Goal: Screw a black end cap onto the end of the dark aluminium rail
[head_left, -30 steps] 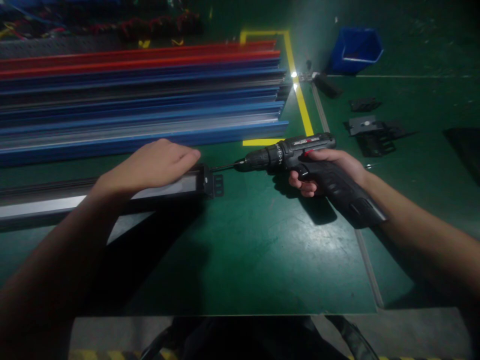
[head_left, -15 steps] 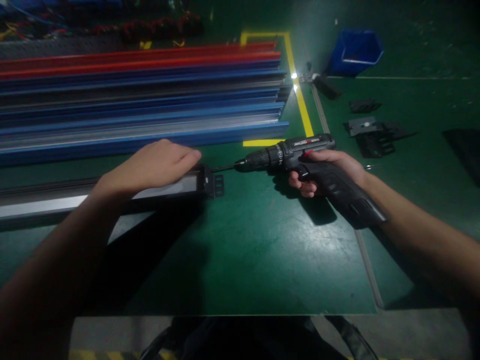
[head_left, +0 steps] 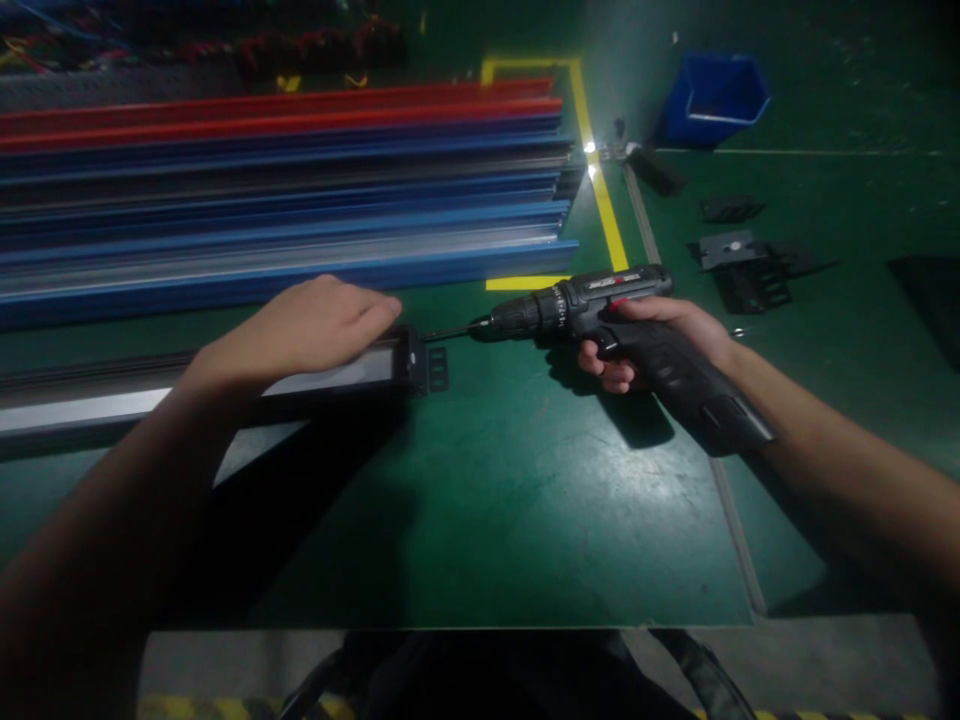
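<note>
My right hand (head_left: 660,335) is wrapped round the grip of a black cordless drill (head_left: 611,300). The drill's long thin bit (head_left: 448,331) points left and meets the black end cap (head_left: 414,360) of a long metal profile (head_left: 337,378). A small slotted tab sticks out of this cap. Over the profile's top, close to the cap, lies my left hand (head_left: 319,325), gripping it from above; its thumb shows along the upper edge, while the other fingers are mostly hidden on the far side.
Beyond the profile, several long blue and red rails (head_left: 300,200) lie side by side. Yellow tape (head_left: 604,225) marks the green table (head_left: 540,520). Farther right are dark slotted brackets (head_left: 750,270) and a blue bin (head_left: 716,100). Wires are heaped at the far left.
Almost nothing differs: both hands, the drill and the profile keep their places. The view has shifted very slightly.
</note>
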Demonstrator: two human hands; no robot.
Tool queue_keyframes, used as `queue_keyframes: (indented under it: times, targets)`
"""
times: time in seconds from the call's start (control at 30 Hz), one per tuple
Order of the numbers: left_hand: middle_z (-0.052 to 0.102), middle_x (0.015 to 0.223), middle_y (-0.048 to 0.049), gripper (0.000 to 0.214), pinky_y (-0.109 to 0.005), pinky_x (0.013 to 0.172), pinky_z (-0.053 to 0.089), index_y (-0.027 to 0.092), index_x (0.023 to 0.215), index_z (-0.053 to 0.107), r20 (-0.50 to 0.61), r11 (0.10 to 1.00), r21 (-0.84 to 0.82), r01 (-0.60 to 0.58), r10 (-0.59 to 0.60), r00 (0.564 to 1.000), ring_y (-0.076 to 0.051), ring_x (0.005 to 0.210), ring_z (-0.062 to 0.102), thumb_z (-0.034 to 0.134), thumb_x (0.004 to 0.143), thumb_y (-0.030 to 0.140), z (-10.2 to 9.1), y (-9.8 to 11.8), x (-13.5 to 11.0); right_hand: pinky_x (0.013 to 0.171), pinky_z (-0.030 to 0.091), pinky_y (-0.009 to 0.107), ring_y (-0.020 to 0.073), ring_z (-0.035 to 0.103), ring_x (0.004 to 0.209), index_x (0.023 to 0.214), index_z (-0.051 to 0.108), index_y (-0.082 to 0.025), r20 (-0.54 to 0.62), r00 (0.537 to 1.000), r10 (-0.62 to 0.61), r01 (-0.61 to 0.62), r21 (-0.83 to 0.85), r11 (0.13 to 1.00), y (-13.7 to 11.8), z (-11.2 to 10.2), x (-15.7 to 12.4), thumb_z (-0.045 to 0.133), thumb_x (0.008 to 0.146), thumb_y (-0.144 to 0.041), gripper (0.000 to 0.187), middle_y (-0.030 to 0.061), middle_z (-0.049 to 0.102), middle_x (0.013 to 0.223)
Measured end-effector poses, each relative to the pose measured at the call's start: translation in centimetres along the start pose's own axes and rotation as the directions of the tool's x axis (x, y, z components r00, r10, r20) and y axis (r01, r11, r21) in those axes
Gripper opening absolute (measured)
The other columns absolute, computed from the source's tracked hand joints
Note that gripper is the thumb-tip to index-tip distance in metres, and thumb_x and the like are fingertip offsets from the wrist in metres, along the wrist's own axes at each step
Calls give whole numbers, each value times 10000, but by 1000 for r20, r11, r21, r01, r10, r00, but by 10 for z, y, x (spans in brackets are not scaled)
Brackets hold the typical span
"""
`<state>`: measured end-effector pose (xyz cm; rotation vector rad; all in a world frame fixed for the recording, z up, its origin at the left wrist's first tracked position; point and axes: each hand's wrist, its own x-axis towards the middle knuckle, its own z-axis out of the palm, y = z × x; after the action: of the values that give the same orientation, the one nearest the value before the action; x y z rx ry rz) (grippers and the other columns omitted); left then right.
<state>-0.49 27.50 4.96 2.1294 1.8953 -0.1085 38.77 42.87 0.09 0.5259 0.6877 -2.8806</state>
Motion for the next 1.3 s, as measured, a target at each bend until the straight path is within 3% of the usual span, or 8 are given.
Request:
queue_keyframes:
  times: [0.13, 0.37, 0.5, 0.67, 0.83, 0.93, 1.07, 1.3]
  targets:
    - [737, 920, -88, 556, -354, 766, 469, 188, 881, 722, 40, 998, 66, -7, 5, 999, -216, 767, 615, 275, 1055, 469, -1, 0, 0, 848, 622, 333, 194, 728, 853, 1202, 582, -43, 39, 999, -7, 8, -20, 1000, 0, -4, 2, 650, 995, -425, 440, 174, 749, 1089]
    - [737, 870, -88, 541, -361, 707, 438, 211, 821, 713, 18, 999, 30, 19, -19, 1000, -218, 717, 598, 301, 1046, 482, -2, 3, 1, 852, 604, 325, 184, 720, 855, 1246, 515, -49, 16, 1000, -24, 24, -32, 999, 1, 0, 0, 620, 1018, -410, 440, 171, 742, 1092]
    - [718, 895, -80, 559, -343, 745, 420, 180, 860, 706, 59, 998, 44, 55, -57, 997, -196, 746, 578, 275, 1048, 482, -5, 10, -1, 818, 596, 334, 197, 713, 854, 1256, 470, -62, 9, 1000, -20, 21, -29, 999, 0, 1, 0, 614, 1012, -393, 436, 175, 733, 1087]
    - [652, 827, -64, 667, -367, 894, 445, 121, 843, 705, 59, 987, 20, 161, -162, 985, -160, 743, 536, 233, 1043, 547, -7, 17, -3, 768, 572, 325, 183, 694, 787, 1246, 479, -60, -105, 993, -49, 41, -76, 996, 0, 6, -1, 501, 1062, -414, 399, 156, 728, 1050]
    - [592, 769, -47, 691, -385, 916, 445, 116, 810, 695, 52, 985, 41, 165, -167, 985, -135, 703, 496, 214, 1033, 559, -5, 13, -1, 741, 556, 310, 166, 687, 755, 1229, 500, -69, -171, 983, -62, 43, -108, 993, 0, 12, -2, 390, 1109, -433, 399, 132, 729, 1017]
    - [615, 779, -45, 644, -363, 897, 424, 131, 825, 693, 74, 990, 40, 136, -139, 988, -141, 706, 502, 236, 1036, 532, -6, 11, 0, 762, 569, 322, 171, 692, 770, 1234, 500, -74, -142, 988, -61, 48, -96, 994, 1, 10, -3, 471, 1080, -430, 389, 130, 734, 1026]
    - [659, 810, -43, 571, -312, 739, 354, 164, 811, 660, 84, 994, 57, 96, -100, 991, -156, 696, 511, 262, 1054, 493, -7, 10, 0, 786, 586, 321, 192, 717, 813, 1224, 534, -41, -50, 998, -31, 27, -67, 997, 0, 5, -1, 630, 1005, -412, 441, 164, 747, 1063]
    - [712, 843, -54, 562, -321, 693, 348, 187, 800, 653, 76, 999, 39, 20, -23, 997, -185, 734, 573, 258, 1074, 477, -5, 5, 0, 820, 614, 332, 196, 735, 845, 1214, 610, -35, 18, 999, -36, 36, -30, 999, 0, 4, 2, 669, 996, -379, 412, 172, 764, 1091]
